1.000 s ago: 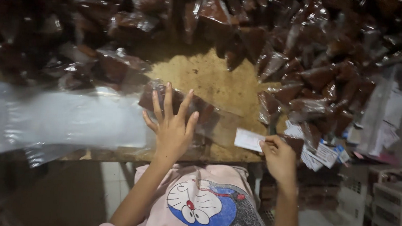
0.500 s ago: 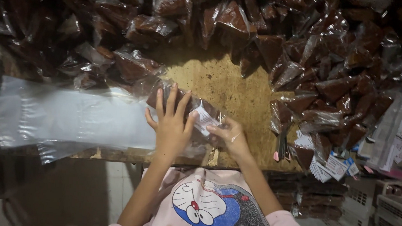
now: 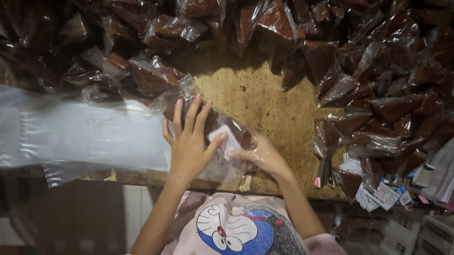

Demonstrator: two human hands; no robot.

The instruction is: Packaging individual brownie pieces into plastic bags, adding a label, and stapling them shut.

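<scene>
Plastic like this looked thin, soft and a bit slippery, so the clear bag (image 3: 206, 126) would bend and crinkle in the fingers. The brown food inside seemed firm and not heavy, though it might break if squeezed hard. A good place to hold it looked like the open end, near the table edge, where the plastic was loose and had no food in it.

The bag was see-through and shiny, with dark brown pieces showing inside. It lay on the wooden table (image 3: 269, 109), close to the front edge, in the bare patch in the middle.

The left hand (image 3: 189, 143) lay flat on top of the bag with its fingers spread wide, pressing it down. The right hand (image 3: 260, 156) was tucked into the open end of the bag, under the plastic, pinching a small white paper slip (image 3: 221, 141).

Many more filled bags (image 3: 375, 73) were heaped all round the back and right of the table. A pile of flat empty plastic bags (image 3: 76, 130) lay to the left, just beside the left hand. More paper slips (image 3: 381, 195) sat at the right.
</scene>
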